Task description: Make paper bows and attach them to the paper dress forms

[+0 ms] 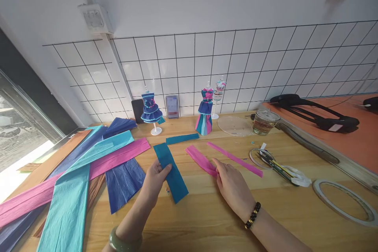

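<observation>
My left hand (pixel 156 177) pinches a teal crepe-paper strip (pixel 174 177) between thumb and fingers, a little over the wooden table. To its right, my right hand (pixel 234 187) has its fingers on the near end of a short pink crepe-paper strip (pixel 199 159); the grip is partly hidden under the index finger. A thinner pink strip (pixel 236 159) lies just beyond that hand. Behind the left hand's paper rests a narrow teal strip (pixel 183 138). Small dress forms stand farther back: one in a blue tiered dress (pixel 151 109), one in a pink-and-teal dress (pixel 206 112).
Long turquoise (pixel 71 189), pink (pixel 118 154) and dark blue (pixel 124 183) papers overlap on the left. A third dress form (pixel 219 92), a phone (pixel 172 106) and a glass cup (pixel 265 121) stand at the back. Tweezers (pixel 283 171) and a tape roll (pixel 344 201) lie right.
</observation>
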Demonstrator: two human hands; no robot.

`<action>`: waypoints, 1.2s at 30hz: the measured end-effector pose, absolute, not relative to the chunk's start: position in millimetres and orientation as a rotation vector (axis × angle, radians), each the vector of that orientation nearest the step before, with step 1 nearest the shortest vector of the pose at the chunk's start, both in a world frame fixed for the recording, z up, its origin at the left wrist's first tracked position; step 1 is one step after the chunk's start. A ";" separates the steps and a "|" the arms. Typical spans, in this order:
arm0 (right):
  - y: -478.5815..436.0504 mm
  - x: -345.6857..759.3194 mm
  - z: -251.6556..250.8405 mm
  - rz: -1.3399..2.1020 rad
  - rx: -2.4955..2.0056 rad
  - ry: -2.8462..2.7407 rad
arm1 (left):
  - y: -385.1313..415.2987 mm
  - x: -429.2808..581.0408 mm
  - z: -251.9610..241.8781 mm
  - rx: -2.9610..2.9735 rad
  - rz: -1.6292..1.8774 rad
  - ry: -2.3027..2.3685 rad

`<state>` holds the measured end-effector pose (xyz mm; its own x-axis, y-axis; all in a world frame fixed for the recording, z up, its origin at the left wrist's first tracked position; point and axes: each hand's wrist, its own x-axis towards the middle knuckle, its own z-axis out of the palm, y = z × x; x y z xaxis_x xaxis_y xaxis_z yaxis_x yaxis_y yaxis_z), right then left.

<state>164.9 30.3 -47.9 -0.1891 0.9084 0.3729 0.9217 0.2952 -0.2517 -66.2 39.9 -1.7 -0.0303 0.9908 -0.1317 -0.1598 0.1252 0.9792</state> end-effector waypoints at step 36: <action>-13.6 126.9 -19.1 0.497 -0.840 -2.124 | 15.5 -35.7 -15.1 0.709 0.762 0.828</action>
<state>126.9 -13.6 -19.1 -0.4750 0.7062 0.5250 0.3998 0.7046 -0.5862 -35.7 15.5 -15.1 0.4546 0.8092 -0.3722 -0.3035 0.5336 0.7894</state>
